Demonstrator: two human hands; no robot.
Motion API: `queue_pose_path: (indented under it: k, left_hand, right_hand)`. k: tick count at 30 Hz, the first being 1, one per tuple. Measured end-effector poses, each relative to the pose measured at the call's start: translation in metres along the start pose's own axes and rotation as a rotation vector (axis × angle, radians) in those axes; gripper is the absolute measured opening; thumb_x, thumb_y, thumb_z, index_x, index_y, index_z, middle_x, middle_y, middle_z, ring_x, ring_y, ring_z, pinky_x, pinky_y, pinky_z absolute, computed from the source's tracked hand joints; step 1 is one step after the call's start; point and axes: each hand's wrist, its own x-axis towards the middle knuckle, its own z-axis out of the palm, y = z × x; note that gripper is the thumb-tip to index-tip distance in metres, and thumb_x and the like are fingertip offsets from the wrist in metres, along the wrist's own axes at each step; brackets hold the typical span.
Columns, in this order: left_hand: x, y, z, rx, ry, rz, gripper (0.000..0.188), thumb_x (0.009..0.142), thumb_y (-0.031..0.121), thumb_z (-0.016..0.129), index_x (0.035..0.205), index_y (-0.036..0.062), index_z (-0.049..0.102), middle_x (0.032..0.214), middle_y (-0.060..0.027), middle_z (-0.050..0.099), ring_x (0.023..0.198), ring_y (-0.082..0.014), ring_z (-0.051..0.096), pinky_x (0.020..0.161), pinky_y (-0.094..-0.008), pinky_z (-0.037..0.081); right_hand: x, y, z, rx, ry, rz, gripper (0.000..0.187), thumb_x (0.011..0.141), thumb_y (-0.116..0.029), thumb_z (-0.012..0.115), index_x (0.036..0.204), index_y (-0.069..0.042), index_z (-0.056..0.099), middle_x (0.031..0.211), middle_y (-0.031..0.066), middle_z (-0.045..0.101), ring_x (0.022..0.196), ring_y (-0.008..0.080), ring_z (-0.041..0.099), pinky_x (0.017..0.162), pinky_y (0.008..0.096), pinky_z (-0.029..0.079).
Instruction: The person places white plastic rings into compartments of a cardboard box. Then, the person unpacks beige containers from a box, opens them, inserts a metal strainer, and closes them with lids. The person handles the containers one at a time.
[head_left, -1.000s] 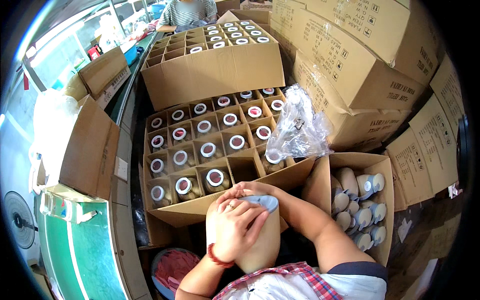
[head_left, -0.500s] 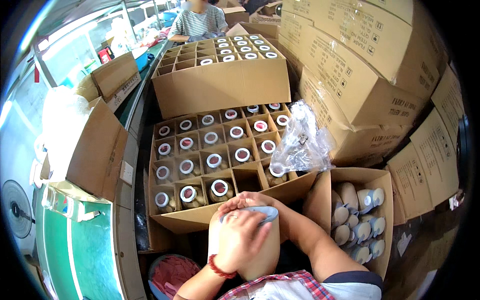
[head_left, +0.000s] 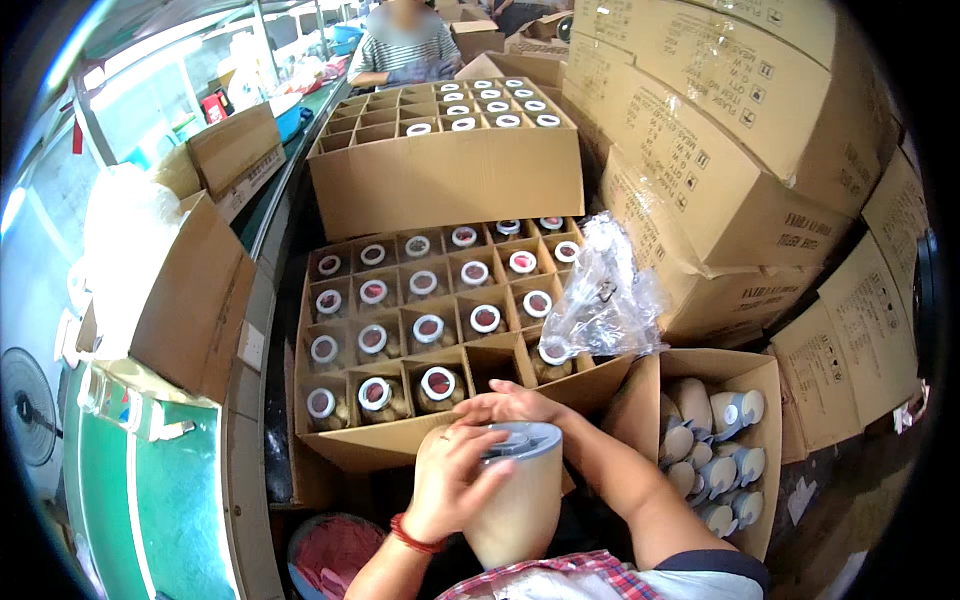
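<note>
A tapered cream flask (head_left: 520, 500) with a blue-grey top (head_left: 522, 438) stands upright close against my body. My left hand (head_left: 452, 475), a red beaded bracelet at its wrist, lies against the flask's left side, fingers stretched and spread by the top. Behind the far edge of the top is my right hand (head_left: 510, 402), fingers extended to the left and loosely apart; whether it touches the flask I cannot tell. Just beyond my hands, a divided carton (head_left: 380, 450) holds several glass inserts (head_left: 438, 385) with white rings and dark red centres; one front cell has no insert.
Clear plastic bags (head_left: 605, 290) lie over that carton's right corner. An open box (head_left: 715, 362) of cream flasks stands at right, beneath stacked cartons (head_left: 720, 140). A bin of pink material (head_left: 340, 555) is lower left, beside a green bench (head_left: 185, 500). Behind another divided carton (head_left: 450, 180) is a person (head_left: 405, 50).
My left hand has slid left off the top to the flask's side, uncovering more of the top. My right hand has shifted slightly right. The view has moved a little.
</note>
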Motion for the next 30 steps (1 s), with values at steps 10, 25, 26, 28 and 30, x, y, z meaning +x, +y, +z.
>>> queue_pose_path:
  k: [10, 25, 26, 28, 30]
  left_hand:
    - [-0.04, -0.118, -0.004, -1.136, -0.155, 0.126, 0.026, 0.09, 0.024, 0.059, 0.092, 0.0014, 0.072, 0.097, -0.0122, 0.069, 0.116, -0.0343, 0.049, 0.102, -0.0497, 0.033]
    - [-0.037, -0.082, -0.017, -0.602, -0.103, 0.124, 0.021, 0.088, 0.018, 0.057, 0.091, 0.0039, 0.073, 0.096, -0.0068, 0.07, 0.106, -0.0255, 0.058, 0.105, -0.0458, 0.03]
    - [-0.034, -0.085, -0.021, -0.681, -0.149, 0.13, 0.022, 0.089, 0.018, 0.057, 0.092, 0.0031, 0.073, 0.097, -0.0077, 0.07, 0.107, -0.0265, 0.057, 0.105, -0.0454, 0.031]
    - [-0.02, -0.077, -0.026, -0.715, -0.217, 0.115, 0.025, 0.09, 0.02, 0.059, 0.091, -0.0004, 0.072, 0.099, -0.0102, 0.068, 0.107, -0.0271, 0.056, 0.1, -0.0437, 0.036]
    - [-0.015, -0.06, -0.031, -0.639, -0.231, 0.134, 0.023, 0.09, 0.021, 0.061, 0.093, 0.0009, 0.072, 0.1, -0.0102, 0.068, 0.105, -0.027, 0.056, 0.099, -0.044, 0.037]
  right_hand:
    - [-0.047, -0.013, 0.092, -1.108, 0.338, 0.029, 0.059, 0.101, -0.042, 0.037, 0.135, 0.005, 0.043, 0.132, 0.0118, 0.052, 0.123, 0.0198, 0.047, 0.104, 0.0338, 0.035]
    - [-0.026, -0.008, 0.077, -0.647, 0.216, -0.066, 0.031, 0.092, -0.017, 0.05, 0.108, 0.005, 0.064, 0.127, 0.0155, 0.057, 0.121, 0.0224, 0.051, 0.106, 0.035, 0.034]
    - [-0.029, -0.012, 0.084, -0.677, 0.228, -0.038, 0.029, 0.091, -0.016, 0.051, 0.107, 0.004, 0.065, 0.128, 0.0151, 0.056, 0.123, 0.0224, 0.049, 0.107, 0.0353, 0.034]
    - [-0.031, -0.024, 0.089, -0.789, 0.174, -0.049, 0.028, 0.09, -0.015, 0.054, 0.108, 0.003, 0.065, 0.13, 0.0142, 0.055, 0.125, 0.0227, 0.048, 0.107, 0.0355, 0.033]
    - [-0.031, -0.039, 0.091, -0.886, 0.148, -0.063, 0.027, 0.089, -0.014, 0.056, 0.109, 0.002, 0.065, 0.131, 0.0138, 0.055, 0.126, 0.0228, 0.047, 0.108, 0.0355, 0.032]
